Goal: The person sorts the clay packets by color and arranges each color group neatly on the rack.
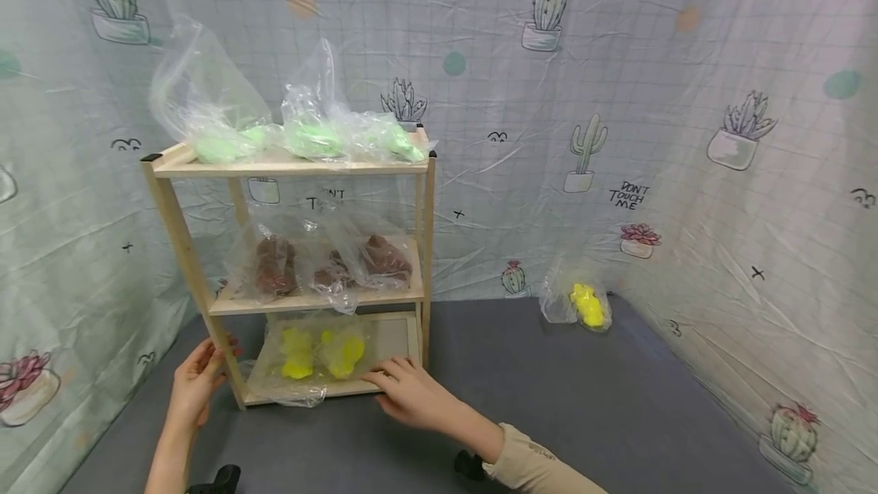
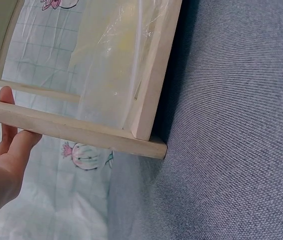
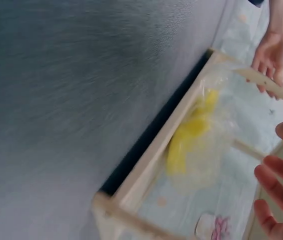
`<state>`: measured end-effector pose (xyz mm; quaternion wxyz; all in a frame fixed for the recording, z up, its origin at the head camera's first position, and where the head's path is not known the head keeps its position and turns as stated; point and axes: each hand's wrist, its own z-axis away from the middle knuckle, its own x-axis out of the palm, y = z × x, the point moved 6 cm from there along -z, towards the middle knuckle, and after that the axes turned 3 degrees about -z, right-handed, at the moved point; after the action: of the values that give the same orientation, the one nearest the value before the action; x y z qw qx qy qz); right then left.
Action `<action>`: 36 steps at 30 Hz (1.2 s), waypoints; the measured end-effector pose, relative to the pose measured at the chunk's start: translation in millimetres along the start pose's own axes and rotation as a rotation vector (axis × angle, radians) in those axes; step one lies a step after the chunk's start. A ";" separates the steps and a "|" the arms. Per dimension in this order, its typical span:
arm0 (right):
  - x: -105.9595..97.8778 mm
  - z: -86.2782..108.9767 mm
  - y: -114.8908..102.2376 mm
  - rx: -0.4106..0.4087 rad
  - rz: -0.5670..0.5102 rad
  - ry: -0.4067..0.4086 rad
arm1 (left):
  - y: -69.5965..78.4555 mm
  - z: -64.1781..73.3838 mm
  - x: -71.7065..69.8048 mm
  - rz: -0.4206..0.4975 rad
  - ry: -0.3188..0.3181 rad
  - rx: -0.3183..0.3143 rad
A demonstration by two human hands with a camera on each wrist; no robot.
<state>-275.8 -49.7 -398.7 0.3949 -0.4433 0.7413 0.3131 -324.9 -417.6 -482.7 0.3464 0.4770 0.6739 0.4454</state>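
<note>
A small three-tier wooden shelf point(image 1: 428, 250) stands on the dark grey cloth. My left hand point(image 1: 195, 383) holds its left front post point(image 2: 61, 127) low down; in the left wrist view the fingers reach behind the wood. On the bottom tier lie clear plastic bags with bright yellow lumps point(image 1: 343, 353), whose kind I cannot tell. Just right of those bags, at the front edge of that tier, is my right hand point(image 1: 414, 395). Its fingers point(image 3: 276, 182) are loosely bent and apart, with nothing between them.
Clear bags with brown lumps point(image 1: 274, 265) fill the middle tier, and bags with pale green lumps point(image 1: 315, 139) sit on top. Another bagged yellow lump point(image 1: 588, 306) lies at the back right of the grey cloth point(image 1: 549, 395). A cactus-print curtain point(image 1: 480, 197) hangs behind and at both sides.
</note>
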 end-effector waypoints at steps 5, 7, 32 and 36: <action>-16.9 42.6 24.5 0.028 -0.069 0.129 | -1.0 0.0 0.8 -0.013 -0.016 0.024; -21.9 59.5 38.4 0.054 -0.076 0.162 | -2.4 -0.4 -0.5 -0.020 -0.007 0.018; -56.4 206.9 208.9 0.523 0.186 0.161 | -8.2 -0.1 -2.7 -0.051 0.046 -0.038; -58.8 226.4 239.1 0.703 0.196 0.062 | -9.6 -1.1 -2.6 -0.065 0.043 -0.066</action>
<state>-405.0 257.0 -432.1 0.4686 -0.2168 0.8542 0.0620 -328.3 -421.8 -491.1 0.3615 0.4334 0.6813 0.4661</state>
